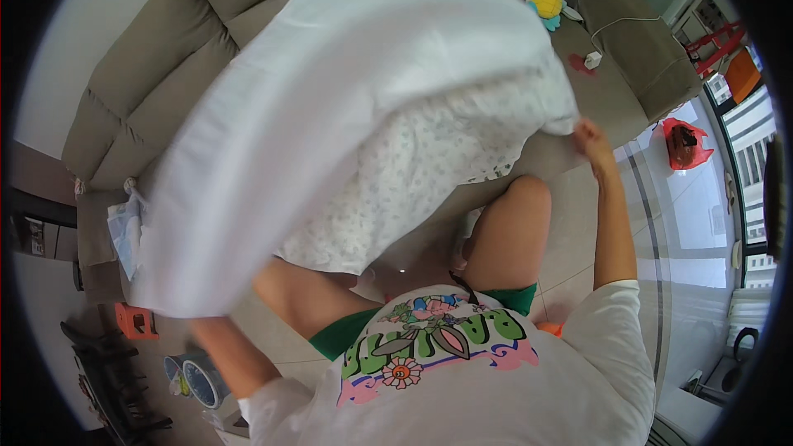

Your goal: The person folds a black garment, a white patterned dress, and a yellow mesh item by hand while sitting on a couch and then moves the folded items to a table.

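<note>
"Why such a wide hold?"
"Probably to keep the cloth (322, 107) spread above the sofa (613, 97). The right hand (589, 140) is closed on its corner near two o'clock; the left hand, hidden near eight, I can't tell."
"Which way does it point?"
"Long axis slanting from eight o'clock to between one and two, the raised edge arching toward eleven."

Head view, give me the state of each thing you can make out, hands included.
White cloth: spread open, billowed, partly motion-blurred
Right hand: fingers closed on the cloth's edge
Left hand: hidden by the cloth, can't tell
Sofa: partly hidden behind the cloth
Plush toy: upright on the sofa
White adapter: lying on the sofa
Red plastic bag: on the floor
</note>
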{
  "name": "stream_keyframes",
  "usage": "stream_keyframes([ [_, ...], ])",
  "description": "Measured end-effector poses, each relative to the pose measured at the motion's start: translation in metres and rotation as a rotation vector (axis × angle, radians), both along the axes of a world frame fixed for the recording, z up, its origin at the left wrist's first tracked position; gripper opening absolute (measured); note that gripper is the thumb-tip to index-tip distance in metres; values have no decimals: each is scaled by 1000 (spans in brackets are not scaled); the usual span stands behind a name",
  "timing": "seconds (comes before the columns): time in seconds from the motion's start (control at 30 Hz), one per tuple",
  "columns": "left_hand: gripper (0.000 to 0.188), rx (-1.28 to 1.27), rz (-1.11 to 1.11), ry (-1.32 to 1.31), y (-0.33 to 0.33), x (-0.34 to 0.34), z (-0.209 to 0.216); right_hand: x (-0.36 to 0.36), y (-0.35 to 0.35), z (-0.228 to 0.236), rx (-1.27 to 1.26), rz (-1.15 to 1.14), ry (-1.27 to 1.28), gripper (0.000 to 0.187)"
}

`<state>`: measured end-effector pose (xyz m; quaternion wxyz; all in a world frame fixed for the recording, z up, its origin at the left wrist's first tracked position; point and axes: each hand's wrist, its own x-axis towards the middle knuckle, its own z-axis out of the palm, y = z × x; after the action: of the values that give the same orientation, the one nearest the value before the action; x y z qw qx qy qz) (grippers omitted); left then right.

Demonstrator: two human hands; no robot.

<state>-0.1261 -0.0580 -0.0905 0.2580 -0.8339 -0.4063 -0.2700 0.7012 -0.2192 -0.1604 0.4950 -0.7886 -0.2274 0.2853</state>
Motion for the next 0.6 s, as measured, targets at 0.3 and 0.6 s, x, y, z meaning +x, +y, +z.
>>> stream_keyframes([
  [0.3,22,-1710,-284,-31,-95,259,-89,-54,76,26,403,116,7,37],
  [0.6,23,-1647,-453,-434,-65,344,-33,-182,194,-22,376,1109,-163,22],
])
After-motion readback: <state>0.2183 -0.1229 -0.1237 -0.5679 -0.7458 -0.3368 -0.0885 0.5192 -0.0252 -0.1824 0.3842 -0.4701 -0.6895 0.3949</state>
